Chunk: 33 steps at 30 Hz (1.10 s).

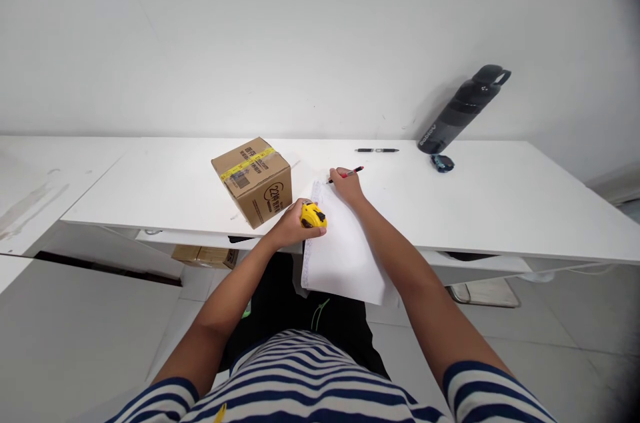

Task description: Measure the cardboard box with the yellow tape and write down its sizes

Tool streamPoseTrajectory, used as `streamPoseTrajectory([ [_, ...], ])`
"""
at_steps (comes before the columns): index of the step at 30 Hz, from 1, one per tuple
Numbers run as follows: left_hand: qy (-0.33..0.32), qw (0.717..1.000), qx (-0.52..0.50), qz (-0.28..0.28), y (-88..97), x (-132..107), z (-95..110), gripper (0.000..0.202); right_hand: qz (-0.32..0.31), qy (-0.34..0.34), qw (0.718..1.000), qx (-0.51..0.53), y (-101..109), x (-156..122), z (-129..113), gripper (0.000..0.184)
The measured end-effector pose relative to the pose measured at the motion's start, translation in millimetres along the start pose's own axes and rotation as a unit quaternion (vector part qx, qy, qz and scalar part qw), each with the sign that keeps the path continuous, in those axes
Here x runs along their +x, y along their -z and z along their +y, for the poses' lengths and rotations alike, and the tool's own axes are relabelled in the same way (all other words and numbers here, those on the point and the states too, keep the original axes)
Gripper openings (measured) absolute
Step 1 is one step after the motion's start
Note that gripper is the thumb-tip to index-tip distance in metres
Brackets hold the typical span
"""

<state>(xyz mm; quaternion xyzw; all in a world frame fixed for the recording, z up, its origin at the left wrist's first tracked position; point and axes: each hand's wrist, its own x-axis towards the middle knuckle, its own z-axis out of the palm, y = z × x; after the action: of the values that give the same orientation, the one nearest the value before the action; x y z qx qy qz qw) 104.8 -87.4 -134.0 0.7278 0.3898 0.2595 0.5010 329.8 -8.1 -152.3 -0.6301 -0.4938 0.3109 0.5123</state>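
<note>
My left hand (291, 226) is closed around a yellow and black tape measure (313, 215), held over the left edge of a white sheet of paper (345, 253). A red and black pen (353, 172) is gripped in my right hand (346, 186), which rests at the top of the sheet. The pen's tip points down to the left, near the paper's upper corner. The sheet lies partly on the desk, and its lower part hangs over the front edge. Just left of my left hand stands a brown cardboard box (267, 193) with yellow tape across its top.
A second pen (377, 150) lies near the wall on the white desk (480, 210). At the back right, a dark bottle (463, 110) stands beside a small dark teal object (442, 163). Under the desk at left is another cardboard box (205, 256).
</note>
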Motion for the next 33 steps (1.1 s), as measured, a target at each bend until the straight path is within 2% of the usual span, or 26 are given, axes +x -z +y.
streamPoseTrajectory([
  [9, 0.007, 1.000, -0.018, 0.001, -1.5, -0.6, 1.5, 0.073, 0.032, 0.001, 0.999, 0.004, -0.4, -1.1, 1.9, 0.035],
  [14, 0.009, 1.000, -0.024, 0.004, -1.1, -0.8, 2.3, 0.075, 0.014, 0.002, 1.000, -0.002, 1.3, -0.4, 2.6, 0.031],
  [20, 0.007, 1.000, -0.019, 0.004, -1.1, -0.4, 0.4, 0.073, 0.026, 0.004, 0.999, -0.019, 0.9, 0.2, 4.5, 0.034],
  [27, -0.007, 1.000, 0.002, 0.023, -0.8, -2.5, -1.6, 0.074, 0.074, 0.064, 0.990, -0.100, -0.7, 0.4, 1.4, 0.036],
  [31, 0.011, 0.997, 0.046, 0.061, -2.1, -8.2, -4.9, 0.081, 0.047, 0.105, 0.979, -0.168, 10.0, 10.0, -9.6, 0.017],
  [33, 0.008, 0.995, 0.044, 0.086, -3.4, -10.6, -7.7, 0.081, 0.031, 0.099, 0.975, -0.197, 18.8, 10.7, -14.0, 0.022],
])
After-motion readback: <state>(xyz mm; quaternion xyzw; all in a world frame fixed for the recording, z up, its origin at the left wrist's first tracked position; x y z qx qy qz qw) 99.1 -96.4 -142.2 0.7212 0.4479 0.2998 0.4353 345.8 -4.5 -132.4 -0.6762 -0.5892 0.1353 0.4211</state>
